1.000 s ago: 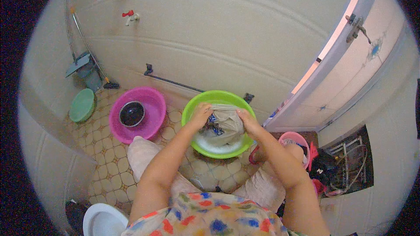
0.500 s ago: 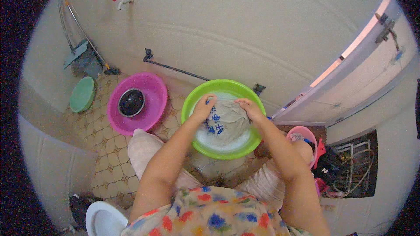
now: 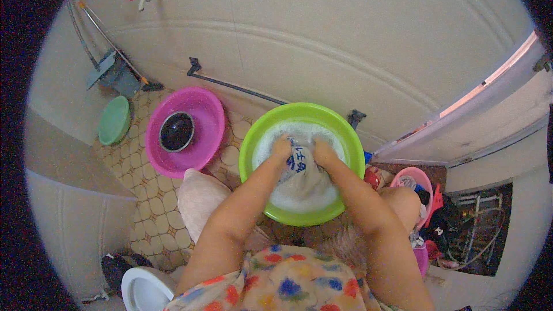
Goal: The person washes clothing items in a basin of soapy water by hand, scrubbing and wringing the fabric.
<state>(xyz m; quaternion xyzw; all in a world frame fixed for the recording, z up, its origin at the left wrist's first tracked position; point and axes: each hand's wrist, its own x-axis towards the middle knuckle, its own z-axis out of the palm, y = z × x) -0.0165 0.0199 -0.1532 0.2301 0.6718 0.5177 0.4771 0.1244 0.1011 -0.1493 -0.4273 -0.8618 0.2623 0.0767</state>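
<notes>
A lime-green basin (image 3: 299, 113) of foamy water stands on the floor in front of me, between my knees. In it lies a wet, light grey cloth (image 3: 310, 181) with blue printing, partly under the suds (image 3: 276, 196). My left hand (image 3: 281, 148) is closed on the cloth's left side, its fingertips partly hidden by fabric and foam. Across from it, my right hand (image 3: 324, 153) grips the cloth's right side, fingers curled down into the water. Between the hands the cloth is bunched together, spreading toward me below them.
Left of the basin is a magenta basin (image 3: 210, 132) holding a bowl-like dark round thing (image 3: 176, 131). Farther left are a small green basin (image 3: 114, 120), a broom and dustpan (image 3: 118, 75). A pink bucket (image 3: 412, 174) stands right of my knee. A dark pipe (image 3: 242, 88) runs along the wall.
Both hands have gone lower into the suds and drawn the cloth together. Earlier it lay spread and rounded above the foam. The whole view has shifted a little.
</notes>
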